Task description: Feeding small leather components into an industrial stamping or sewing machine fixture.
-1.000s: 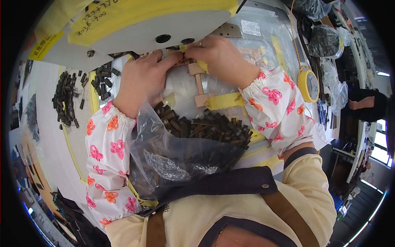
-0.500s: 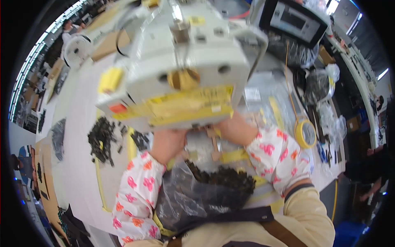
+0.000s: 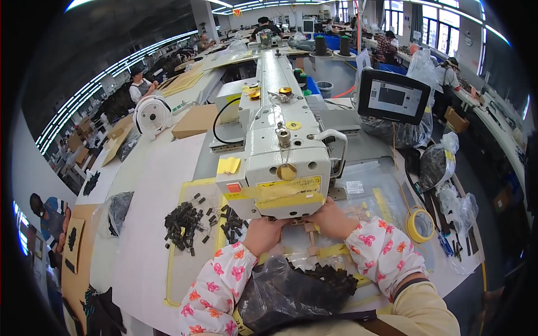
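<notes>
My left hand (image 3: 263, 235) and my right hand (image 3: 334, 221), in white flowered sleeves, reach under the head of a white industrial sewing machine (image 3: 291, 182) from either side. Their fingertips are mostly hidden by the head, so I cannot tell what they hold. Both are beside small pale tan blocks (image 3: 311, 242) on a clear plate with yellow tape. Below my hands lies an open plastic bag (image 3: 272, 294) of small black pieces. More black pieces (image 3: 188, 229) lie loose left of my left hand.
A touchscreen (image 3: 392, 98), tape roll (image 3: 420, 224), tools (image 3: 457, 246) and plastic bags (image 3: 437, 168) are at right. A fan (image 3: 151, 117) and cardboard sheet (image 3: 195, 123) stand back left. Several people work around the room, one at the left edge (image 3: 53, 218) and others behind.
My view has tilted sharply up, showing the whole machine and the room. My hands stay at the machine head and now sit lower in the picture, their fingertips more hidden.
</notes>
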{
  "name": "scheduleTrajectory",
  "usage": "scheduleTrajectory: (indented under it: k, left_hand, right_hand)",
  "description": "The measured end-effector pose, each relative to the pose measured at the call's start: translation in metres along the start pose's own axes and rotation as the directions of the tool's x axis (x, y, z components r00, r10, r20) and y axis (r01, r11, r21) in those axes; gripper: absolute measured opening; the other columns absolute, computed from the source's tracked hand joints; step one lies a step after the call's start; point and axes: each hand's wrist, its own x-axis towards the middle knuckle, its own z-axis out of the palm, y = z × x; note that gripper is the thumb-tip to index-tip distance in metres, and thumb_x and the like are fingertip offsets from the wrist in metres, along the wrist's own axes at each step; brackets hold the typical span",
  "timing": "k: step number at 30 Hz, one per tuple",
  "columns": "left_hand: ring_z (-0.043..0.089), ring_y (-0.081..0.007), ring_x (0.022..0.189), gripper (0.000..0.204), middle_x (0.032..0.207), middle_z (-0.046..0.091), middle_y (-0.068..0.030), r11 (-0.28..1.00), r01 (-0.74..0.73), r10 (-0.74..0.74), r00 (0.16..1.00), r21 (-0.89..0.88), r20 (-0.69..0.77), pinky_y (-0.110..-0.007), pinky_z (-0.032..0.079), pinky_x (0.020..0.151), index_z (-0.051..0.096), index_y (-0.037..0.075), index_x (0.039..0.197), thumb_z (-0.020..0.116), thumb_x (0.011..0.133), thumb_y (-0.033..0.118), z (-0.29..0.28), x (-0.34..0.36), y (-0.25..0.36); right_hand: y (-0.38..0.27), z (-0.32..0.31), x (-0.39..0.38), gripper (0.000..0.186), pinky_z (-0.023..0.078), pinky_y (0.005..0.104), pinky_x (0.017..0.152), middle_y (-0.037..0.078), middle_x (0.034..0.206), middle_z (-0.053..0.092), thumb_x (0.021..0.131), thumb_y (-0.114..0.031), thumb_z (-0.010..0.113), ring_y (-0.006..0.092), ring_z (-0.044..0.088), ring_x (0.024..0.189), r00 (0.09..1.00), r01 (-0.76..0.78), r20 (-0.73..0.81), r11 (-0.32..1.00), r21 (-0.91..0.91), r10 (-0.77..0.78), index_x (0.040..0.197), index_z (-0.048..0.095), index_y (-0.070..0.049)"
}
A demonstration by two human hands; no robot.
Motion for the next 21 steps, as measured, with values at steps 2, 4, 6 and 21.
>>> scheduleTrajectory:
  k: [2,4,6,21]
  left_hand:
    - [0.062,-0.0249,0.070,0.032,0.084,0.065,-0.0040,0.999,0.053,-0.053,0.997,0.004,0.052,-0.035,0.051,0.064,0.067,0.019,0.098,0.057,0.069,0.007,0.000,0.000,0.001]
    - [0.062,-0.0252,0.070,0.031,0.083,0.065,-0.0044,1.000,0.000,0.000,1.000,-0.023,0.024,-0.035,0.051,0.063,0.067,0.019,0.097,0.057,0.069,0.008,-0.002,-0.001,0.004]
    - [0.062,-0.0255,0.070,0.031,0.083,0.065,-0.0046,1.000,-0.015,0.015,1.000,-0.006,-0.013,-0.035,0.051,0.063,0.067,0.020,0.097,0.057,0.070,0.007,0.000,-0.004,0.003]
    - [0.054,-0.0289,0.067,0.011,0.065,0.053,-0.0109,0.998,0.030,-0.023,0.992,0.051,-0.127,-0.039,0.040,0.065,0.061,0.005,0.084,0.054,0.076,0.009,-0.001,-0.013,-0.007]
  right_hand:
    - [0.001,-0.002,0.002,0.029,0.034,0.0360,0.081,0.002,0.088,0.063,0.069,-0.007,0.057,0.0193,0.054,0.093,1.000,0.008,0.004,0.999,0.039,-0.008,0.094,0.068,-0.016]
    - [-0.006,-0.011,0.000,0.029,0.033,0.0363,0.081,0.002,0.088,0.063,0.068,-0.007,0.058,0.0193,0.054,0.093,1.000,0.005,0.010,0.999,0.048,-0.006,0.094,0.068,-0.016]
    - [-0.010,-0.011,-0.002,0.029,0.033,0.0366,0.081,0.002,0.088,0.063,0.068,-0.007,0.058,0.0193,0.054,0.093,1.000,-0.005,0.020,0.998,0.057,0.004,0.094,0.068,-0.016]
    - [-0.008,-0.014,-0.006,0.030,0.037,0.0363,0.082,0.004,0.101,0.061,0.067,-0.003,0.059,0.0231,0.051,0.099,0.997,-0.073,0.001,0.991,0.116,0.074,0.096,0.066,-0.009]
